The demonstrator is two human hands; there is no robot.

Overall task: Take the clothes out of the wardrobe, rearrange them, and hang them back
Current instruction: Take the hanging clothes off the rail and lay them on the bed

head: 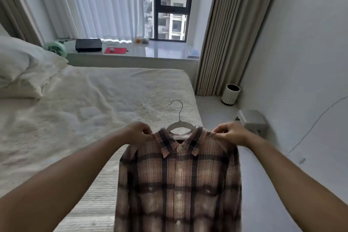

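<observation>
Both hands pinch the plaid shirt [178, 181] at its shoulders, left hand [138, 131] and right hand [230, 133] level, its length hanging straight down beneath the white hanger [179, 124].

We see two bare forearms, no sleeves anywhere in view, so whatever we wear ends above the elbows. Left hand [136, 131] and right hand [230, 133]: no gloves, no rings that we can make out, no watch or band on either wrist. Nails too blurred to tell. Rest of our body is out of view.
</observation>
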